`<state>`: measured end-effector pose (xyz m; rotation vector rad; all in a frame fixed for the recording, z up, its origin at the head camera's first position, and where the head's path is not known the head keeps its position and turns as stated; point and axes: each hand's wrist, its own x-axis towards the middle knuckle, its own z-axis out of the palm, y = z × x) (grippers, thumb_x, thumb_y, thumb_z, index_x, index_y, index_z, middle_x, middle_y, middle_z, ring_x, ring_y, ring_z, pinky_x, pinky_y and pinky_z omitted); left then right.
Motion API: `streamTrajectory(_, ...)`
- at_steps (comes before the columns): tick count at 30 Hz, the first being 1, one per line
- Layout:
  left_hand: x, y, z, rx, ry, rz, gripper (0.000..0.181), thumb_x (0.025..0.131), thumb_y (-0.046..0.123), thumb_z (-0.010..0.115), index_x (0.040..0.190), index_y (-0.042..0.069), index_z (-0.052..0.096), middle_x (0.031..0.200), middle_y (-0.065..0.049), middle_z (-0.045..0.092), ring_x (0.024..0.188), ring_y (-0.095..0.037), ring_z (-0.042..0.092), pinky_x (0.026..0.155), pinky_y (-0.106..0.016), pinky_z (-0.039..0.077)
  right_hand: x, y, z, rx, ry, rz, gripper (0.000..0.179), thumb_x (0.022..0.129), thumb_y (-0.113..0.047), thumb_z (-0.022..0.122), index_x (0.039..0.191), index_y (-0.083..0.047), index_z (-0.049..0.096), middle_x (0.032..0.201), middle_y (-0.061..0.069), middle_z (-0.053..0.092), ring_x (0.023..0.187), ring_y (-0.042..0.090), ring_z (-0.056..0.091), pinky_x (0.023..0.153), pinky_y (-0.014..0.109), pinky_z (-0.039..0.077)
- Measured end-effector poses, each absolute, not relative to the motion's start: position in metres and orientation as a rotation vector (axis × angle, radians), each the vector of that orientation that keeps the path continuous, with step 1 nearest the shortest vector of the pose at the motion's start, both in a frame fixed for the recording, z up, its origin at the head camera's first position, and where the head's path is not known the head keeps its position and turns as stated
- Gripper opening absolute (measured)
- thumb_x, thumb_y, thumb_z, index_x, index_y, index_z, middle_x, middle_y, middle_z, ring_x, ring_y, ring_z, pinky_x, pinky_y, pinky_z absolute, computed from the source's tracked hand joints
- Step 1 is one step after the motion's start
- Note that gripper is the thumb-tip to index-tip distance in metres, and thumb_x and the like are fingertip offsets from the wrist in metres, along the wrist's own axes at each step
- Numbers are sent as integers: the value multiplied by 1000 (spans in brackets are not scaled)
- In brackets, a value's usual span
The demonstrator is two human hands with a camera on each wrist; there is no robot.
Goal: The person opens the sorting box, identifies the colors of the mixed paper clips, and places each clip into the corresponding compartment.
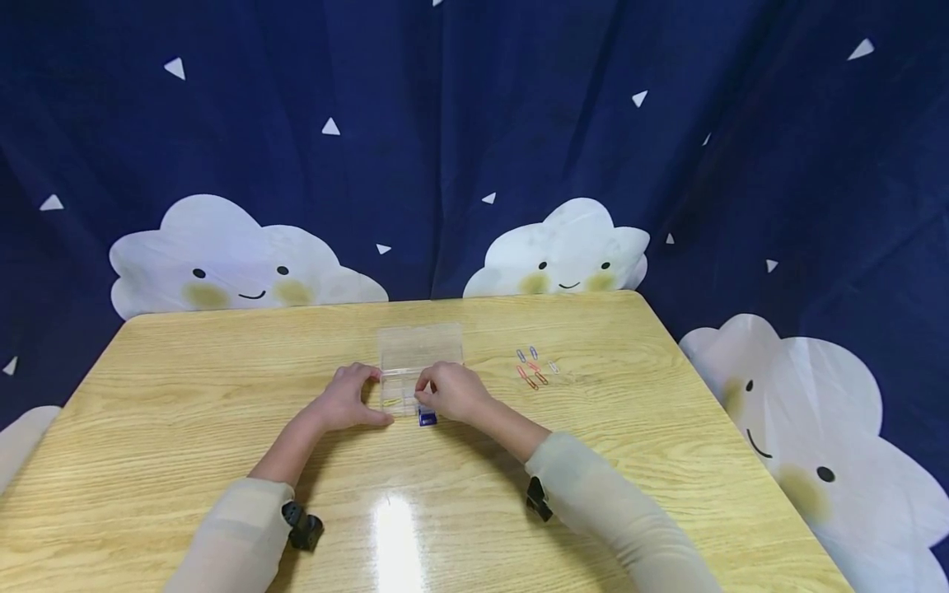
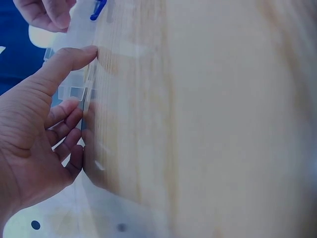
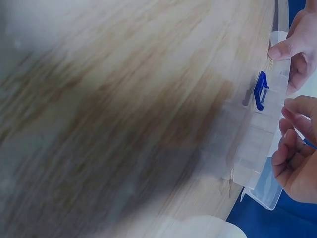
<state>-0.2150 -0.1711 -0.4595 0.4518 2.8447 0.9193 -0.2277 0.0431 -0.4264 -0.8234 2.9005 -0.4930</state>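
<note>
"Left hand (image 1: 348, 401)?"
"Half-curled, gripped the clear box (image 1: 394, 387) at nine o'clock."
"Right hand (image 1: 455, 391)?"
"In from four o'clock, thumb and fingertips together over the box; couldn't tell if anything was pinched."
"Box?"
"On the bench (image 1: 519, 527), lid (image 1: 420, 339) open at twelve, blue latch (image 1: 427, 417) at six, yellow clip (image 1: 391, 402) inside at eight. Loose clips (image 1: 533, 366) lay at three."

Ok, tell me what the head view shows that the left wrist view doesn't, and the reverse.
Only the head view: the loose paper clips, lying to the right of the clear box, and both pale sleeves.
Only the left wrist view: the palm side of the left hand.
Both: that hand, the right hand, the box, its blue latch, the wooden tabletop and the blue backdrop.
</note>
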Motion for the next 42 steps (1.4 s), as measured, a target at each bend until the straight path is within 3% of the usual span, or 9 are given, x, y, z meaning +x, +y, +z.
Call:
streamTrajectory(31, -214, -171, -456, 432, 2822, 915, 74, 65, 38, 82, 121, 0, 51, 125, -20, 49, 112, -36, 41, 96, -50, 38, -248, 105, -417, -720, 3002, -616, 10, 85, -22, 64, 83, -14, 71, 70, -3, 57, 62, 9, 48, 56, 23, 38)
streamTrajectory(42, -213, -170, -456, 434, 2809, 916, 72, 65, 38, 81, 120, 1, 51, 125, -20, 49, 111, -35, 41, 95, -49, 38, -251, 136, -411, -534, 2989, -678, 13, 87, -24, 64, 87, -13, 71, 72, -1, 59, 60, 11, 47, 56, 25, 37)
